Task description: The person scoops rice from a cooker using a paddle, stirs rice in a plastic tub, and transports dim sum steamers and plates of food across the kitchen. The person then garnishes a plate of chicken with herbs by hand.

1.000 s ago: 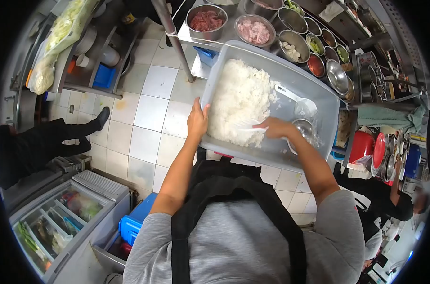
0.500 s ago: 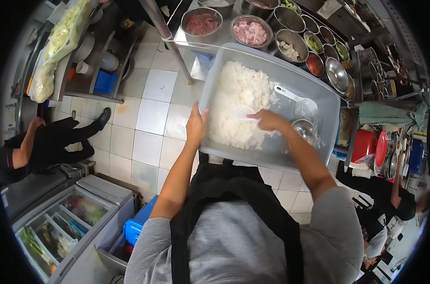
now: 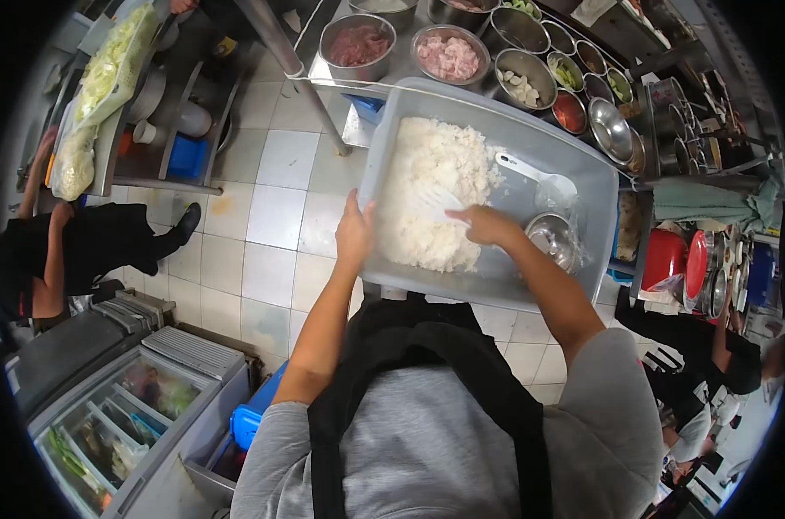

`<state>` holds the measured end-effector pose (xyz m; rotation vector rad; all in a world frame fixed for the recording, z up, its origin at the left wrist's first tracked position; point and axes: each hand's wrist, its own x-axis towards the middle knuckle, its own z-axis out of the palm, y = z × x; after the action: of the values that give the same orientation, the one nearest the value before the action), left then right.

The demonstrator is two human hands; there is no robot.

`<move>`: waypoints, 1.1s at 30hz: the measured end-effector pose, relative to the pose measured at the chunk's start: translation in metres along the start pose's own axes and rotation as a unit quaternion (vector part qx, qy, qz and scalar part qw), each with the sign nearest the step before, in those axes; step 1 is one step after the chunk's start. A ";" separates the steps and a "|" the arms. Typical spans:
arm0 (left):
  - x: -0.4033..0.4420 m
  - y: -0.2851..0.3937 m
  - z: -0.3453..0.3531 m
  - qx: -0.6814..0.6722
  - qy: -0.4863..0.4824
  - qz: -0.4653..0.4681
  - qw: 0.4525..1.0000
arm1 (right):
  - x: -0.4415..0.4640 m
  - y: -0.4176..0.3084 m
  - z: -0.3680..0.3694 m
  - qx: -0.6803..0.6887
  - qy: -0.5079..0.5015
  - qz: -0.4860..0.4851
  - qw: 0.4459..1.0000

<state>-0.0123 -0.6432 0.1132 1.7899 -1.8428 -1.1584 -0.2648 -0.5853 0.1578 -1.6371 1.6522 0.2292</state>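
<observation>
A large grey plastic tub [image 3: 607, 229] is in front of me, with a broad heap of cooked white rice [image 3: 440, 156] in its left half. My left hand [image 3: 354, 233] grips the tub's left rim. In my right hand [image 3: 494, 225] is a white rice paddle [image 3: 443, 204], its blade down in the rice and partly blurred. A white plastic scoop [image 3: 524, 163] lies on the tub floor to the right of the heap. Near it are a metal bowl [image 3: 552, 240] and crumpled clear plastic [image 3: 572, 206].
Behind the tub, a metal counter holds bowls of raw meat [image 3: 449, 56], peeled garlic [image 3: 518, 86] and several other ingredients. A metal post [image 3: 280, 43] rises at its left corner. People work at left [image 3: 73, 251] and right [image 3: 721, 363]. A glass-topped chiller [image 3: 120, 415] stands lower left.
My right hand and the rice paddle have shifted slightly left across the rice. My left hand stays on the rim. The person at left has raised their arms toward the shelf.
</observation>
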 end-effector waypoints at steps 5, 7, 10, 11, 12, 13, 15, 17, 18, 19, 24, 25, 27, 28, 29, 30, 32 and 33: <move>-0.001 -0.003 0.002 -0.003 0.042 0.067 0.997 | -0.052 0.023 0.006 0.106 0.162 0.014 0.981; -0.002 -0.002 0.002 0.001 0.031 0.055 0.998 | -0.027 0.030 0.029 0.098 0.198 0.074 0.972; -0.004 0.009 -0.005 0.000 0.013 0.034 0.999 | 0.041 0.041 0.044 0.025 0.248 0.134 0.959; -0.005 0.012 -0.005 -0.008 0.006 0.023 1.000 | 0.057 0.039 0.030 0.013 0.247 0.124 0.961; -0.004 0.013 -0.003 -0.003 0.001 0.024 1.000 | 0.068 0.039 0.013 0.001 0.245 0.114 0.963; -0.004 0.011 -0.002 0.007 0.007 0.024 1.000 | 0.075 0.049 0.007 0.041 0.262 0.099 0.959; -0.006 0.010 -0.001 0.019 0.009 0.027 0.999 | 0.058 0.044 -0.004 0.082 0.269 0.117 0.952; -0.006 0.010 -0.003 -0.009 0.018 0.039 0.999 | 0.024 0.038 0.021 0.061 0.236 0.122 0.962; -0.003 0.009 -0.002 -0.011 0.021 0.039 0.999 | 0.013 0.036 0.029 0.040 0.198 0.125 0.971; -0.002 0.006 -0.001 -0.008 0.023 0.045 0.999 | 0.010 0.032 0.032 0.039 0.197 0.124 0.972; -0.007 0.006 0.000 0.005 0.021 0.048 0.999 | 0.063 0.051 0.024 -0.031 0.267 0.076 0.960; -0.007 0.007 0.000 0.005 0.025 0.045 0.999 | 0.067 0.051 0.017 -0.029 0.270 0.077 0.959; -0.011 0.006 -0.001 0.004 0.025 0.038 0.999 | 0.065 0.047 0.008 -0.003 0.297 0.093 0.950; -0.012 0.006 -0.002 -0.011 0.034 0.043 0.998 | 0.048 0.038 0.012 0.027 0.289 0.092 0.953; -0.009 0.007 -0.003 -0.028 0.046 0.049 0.997 | 0.023 0.025 0.019 0.053 0.282 0.089 0.954; -0.006 0.007 -0.003 -0.032 0.049 0.046 0.997 | 0.000 0.012 0.024 0.052 0.244 0.074 0.966; -0.009 0.000 -0.006 -0.098 0.021 0.032 0.994 | -0.031 -0.010 0.049 0.055 0.197 0.059 0.977; -0.008 -0.003 -0.006 -0.098 0.023 0.030 0.994 | -0.036 -0.016 0.058 0.008 0.195 0.028 0.980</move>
<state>-0.0052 -0.6375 0.1169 1.6286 -1.6800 -1.2191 -0.2319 -0.5242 0.1468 -1.7019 1.9871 -0.0847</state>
